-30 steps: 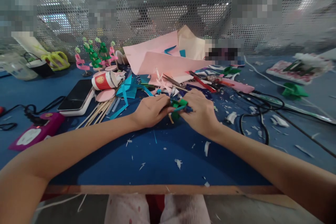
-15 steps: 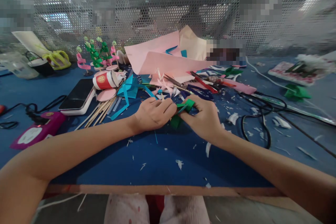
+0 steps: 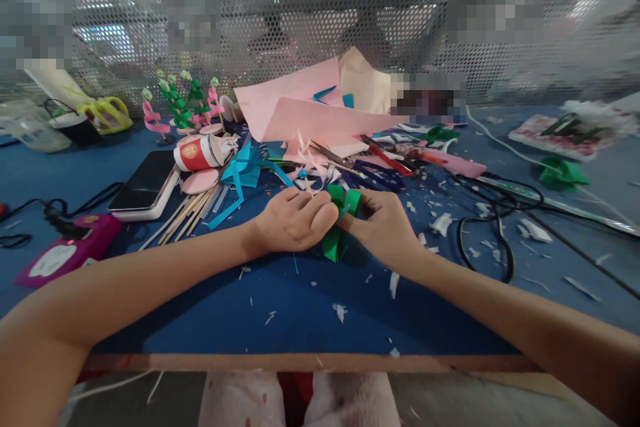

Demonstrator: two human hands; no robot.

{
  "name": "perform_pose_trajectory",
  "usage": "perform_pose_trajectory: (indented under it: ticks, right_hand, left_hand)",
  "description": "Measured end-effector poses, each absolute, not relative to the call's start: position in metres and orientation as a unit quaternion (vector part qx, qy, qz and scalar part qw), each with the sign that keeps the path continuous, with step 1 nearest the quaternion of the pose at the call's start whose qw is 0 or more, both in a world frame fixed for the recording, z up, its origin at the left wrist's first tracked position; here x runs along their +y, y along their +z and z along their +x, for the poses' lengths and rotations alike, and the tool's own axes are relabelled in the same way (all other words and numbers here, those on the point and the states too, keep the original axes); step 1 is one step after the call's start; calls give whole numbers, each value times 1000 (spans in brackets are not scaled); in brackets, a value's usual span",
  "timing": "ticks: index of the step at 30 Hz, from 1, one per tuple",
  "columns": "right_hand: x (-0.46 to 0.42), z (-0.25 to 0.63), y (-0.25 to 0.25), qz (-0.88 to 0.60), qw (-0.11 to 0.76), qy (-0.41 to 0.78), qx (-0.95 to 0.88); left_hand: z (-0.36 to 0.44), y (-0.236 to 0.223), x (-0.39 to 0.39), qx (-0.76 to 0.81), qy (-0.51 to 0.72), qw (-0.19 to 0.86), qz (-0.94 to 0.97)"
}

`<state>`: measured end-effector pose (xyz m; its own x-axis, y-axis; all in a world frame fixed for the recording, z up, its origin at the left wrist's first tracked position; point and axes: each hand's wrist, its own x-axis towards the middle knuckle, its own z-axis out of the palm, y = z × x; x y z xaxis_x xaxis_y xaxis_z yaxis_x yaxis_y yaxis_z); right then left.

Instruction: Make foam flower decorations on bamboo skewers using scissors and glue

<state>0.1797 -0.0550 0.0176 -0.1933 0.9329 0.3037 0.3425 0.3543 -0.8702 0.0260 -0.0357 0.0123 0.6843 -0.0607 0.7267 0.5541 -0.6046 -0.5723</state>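
Observation:
A curled green paper strip (image 3: 332,241) loops between my two hands above the front of the table. My left hand (image 3: 297,220) is closed in a fist with its fingertips hidden, and the strip's near end comes out beside its knuckles. Pinched on the strip's other side, thumb against fingers, is my right hand (image 3: 383,223). A thin pale stick with a small blue tip (image 3: 303,175) shows just behind my left fist; whether the fist grips it I cannot tell.
Pink paper sheets (image 3: 320,120), scissors (image 3: 327,153) and a red-handled tool (image 3: 387,155) lie behind my hands. At left are a paper cup (image 3: 199,152), wooden sticks (image 3: 183,217), a phone-like device (image 3: 145,183) and spiral paper trees (image 3: 175,103). A black cable (image 3: 463,247) coils at right.
The green strip has opened into larger loops, standing higher and hanging lower between my hands. My left fist has rolled a little, and my right hand has shifted slightly down.

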Motion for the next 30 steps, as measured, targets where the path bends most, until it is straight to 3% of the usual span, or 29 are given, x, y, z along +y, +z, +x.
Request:
perform_pose_trajectory:
  ticks: [6, 16, 21, 30]
  right_hand:
    - [-53, 181, 16, -468, 438, 305, -705]
    - [-54, 180, 15, -467, 433, 333, -695]
    - [-49, 181, 10, -484, 441, 290, -698]
    - [-48, 184, 13, -434, 467, 159, -754]
  left_hand:
    - [28, 13, -37, -187, -346, 410, -823]
    - [24, 11, -32, -110, -359, 368, -851]
    - [26, 12, -37, -25, -394, 373, -839]
    - [20, 4, -25, -117, -573, 157, -796]
